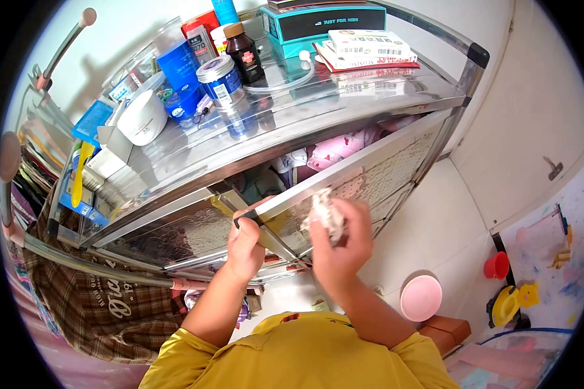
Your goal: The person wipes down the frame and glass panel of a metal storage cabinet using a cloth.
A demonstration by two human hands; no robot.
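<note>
My left hand (245, 251) is closed around the black-capped corner of a metal cabinet door (363, 165), which stands partly open. My right hand (349, 249) holds a crumpled whitish cloth (328, 219) against or just in front of the door's textured panel; whether it touches cannot be made out. Behind the door's upper edge, pink patterned fabric (344, 149) shows inside the cabinet. To the left, a second textured door (169, 233) is part of the same cabinet.
On the metal cabinet top (292, 113) stand a brown bottle (244, 55), a blue-labelled jar (220, 81), a white tub (143, 118) and a teal box (324, 29). A clothes rack with a plaid garment (104, 305) is at left. A pink basin (421, 298) is on the floor at right.
</note>
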